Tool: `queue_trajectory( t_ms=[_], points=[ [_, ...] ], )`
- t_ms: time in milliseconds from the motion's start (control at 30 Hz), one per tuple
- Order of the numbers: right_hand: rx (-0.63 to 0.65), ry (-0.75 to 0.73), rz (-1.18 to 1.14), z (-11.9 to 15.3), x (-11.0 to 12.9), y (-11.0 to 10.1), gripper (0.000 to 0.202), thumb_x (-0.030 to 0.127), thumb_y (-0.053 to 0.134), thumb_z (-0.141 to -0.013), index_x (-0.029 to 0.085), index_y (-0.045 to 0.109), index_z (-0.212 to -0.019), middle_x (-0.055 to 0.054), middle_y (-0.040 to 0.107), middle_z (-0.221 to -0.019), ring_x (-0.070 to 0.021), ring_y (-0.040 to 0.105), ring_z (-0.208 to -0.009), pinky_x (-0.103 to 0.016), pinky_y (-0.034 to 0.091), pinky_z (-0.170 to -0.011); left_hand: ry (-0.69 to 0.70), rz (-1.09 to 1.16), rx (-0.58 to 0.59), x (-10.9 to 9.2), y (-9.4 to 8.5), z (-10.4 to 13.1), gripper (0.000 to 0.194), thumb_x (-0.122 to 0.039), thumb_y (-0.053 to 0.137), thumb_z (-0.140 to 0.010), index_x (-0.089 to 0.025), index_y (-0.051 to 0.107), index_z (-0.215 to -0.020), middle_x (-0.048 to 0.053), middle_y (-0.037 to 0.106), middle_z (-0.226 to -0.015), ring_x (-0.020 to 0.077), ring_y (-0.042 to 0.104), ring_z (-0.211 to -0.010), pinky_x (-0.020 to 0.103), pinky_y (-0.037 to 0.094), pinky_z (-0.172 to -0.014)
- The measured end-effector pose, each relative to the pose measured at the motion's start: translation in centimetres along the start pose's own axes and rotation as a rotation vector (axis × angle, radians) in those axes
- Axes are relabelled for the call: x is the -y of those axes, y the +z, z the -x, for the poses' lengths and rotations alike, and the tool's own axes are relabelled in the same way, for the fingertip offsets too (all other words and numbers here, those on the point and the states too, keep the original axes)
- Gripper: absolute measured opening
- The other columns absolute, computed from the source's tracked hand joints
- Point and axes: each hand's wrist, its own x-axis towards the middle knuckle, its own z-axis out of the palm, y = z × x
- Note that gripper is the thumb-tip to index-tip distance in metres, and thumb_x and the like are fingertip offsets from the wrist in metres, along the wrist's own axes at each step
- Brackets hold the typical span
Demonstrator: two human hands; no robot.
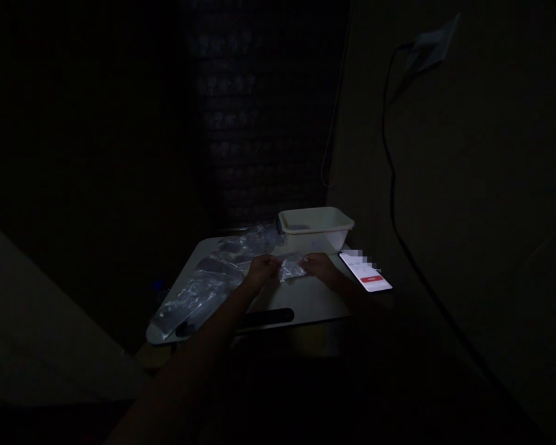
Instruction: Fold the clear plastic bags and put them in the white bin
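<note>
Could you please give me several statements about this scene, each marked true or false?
1. A phone with a lit screen lies farther right in the view than the white tub. True.
2. The white tub is covered by a lid. False: its top is open.
3. The left hand and right hand hold a piece of clear plastic between them. True.
4. Both hands are inside the white tub. False: they are in front of it, over the table.
5. More clear plastic lies on the left part of the table. True.
6. The scene is brightly lit. False: most of the view is dark.
</note>
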Motion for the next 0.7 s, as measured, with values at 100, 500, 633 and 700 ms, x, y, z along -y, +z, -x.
queue_trajectory(
  t_ms=[100, 500, 633, 700],
  points=[
    [-0.048, -0.099, 0.131, -0.8, 1.4, -1.0, 0.024, 0.036, 0.056, -0.050, 0.015, 0.047, -0.043, 0.005, 0.042, -0.043, -0.0068, 0.040, -0.045, -0.021, 0.031, -0.045, 0.049, -0.026, -0.002, -1.6, -0.7, -0.8, 0.015, -0.027, 0.055, -0.057, -0.012, 0.053, -0.059, -0.001, 0.053, -0.053, 0.0078, 0.049, -0.046, 0.021, 0.038, -0.048],
    [-0.353, -0.178, 0.031, -9.4, 4.9, -7.5, 0.022, 0.038, 0.052, -0.049, 0.017, 0.045, -0.046, 0.003, 0.042, -0.045, -0.0072, 0.038, -0.043, -0.021, 0.029, -0.042, 0.125, -0.350, -0.337, -2.4, 1.4, -10.1, 0.025, -0.029, 0.047, -0.066, -0.014, 0.050, -0.086, 0.009, 0.059, -0.084, 0.0178, 0.055, -0.077, 0.024, 0.040, -0.055],
    [-0.204, -0.073, 0.095, -11.1, 4.0, -7.2, 0.016, 0.031, 0.054, -0.046, 0.017, 0.046, -0.042, 0.004, 0.040, -0.038, -0.0069, 0.036, -0.038, -0.020, 0.026, -0.039, 0.281, -0.438, -0.358, -1.9, 2.1, -12.1, 0.022, -0.021, 0.043, -0.068, -0.015, 0.053, -0.086, 0.007, 0.059, -0.089, 0.0171, 0.054, -0.084, 0.027, 0.041, -0.066],
    [-0.136, -0.028, 0.113, -11.7, 4.2, -6.6, 0.013, 0.028, 0.054, -0.045, 0.017, 0.049, -0.042, 0.004, 0.042, -0.037, -0.0069, 0.036, -0.037, -0.020, 0.026, -0.037, 0.348, -0.471, -0.331, -2.1, 2.0, -12.4, 0.022, -0.018, 0.039, -0.069, -0.015, 0.055, -0.084, 0.007, 0.058, -0.091, 0.0162, 0.053, -0.086, 0.027, 0.040, -0.071]
  ],
)
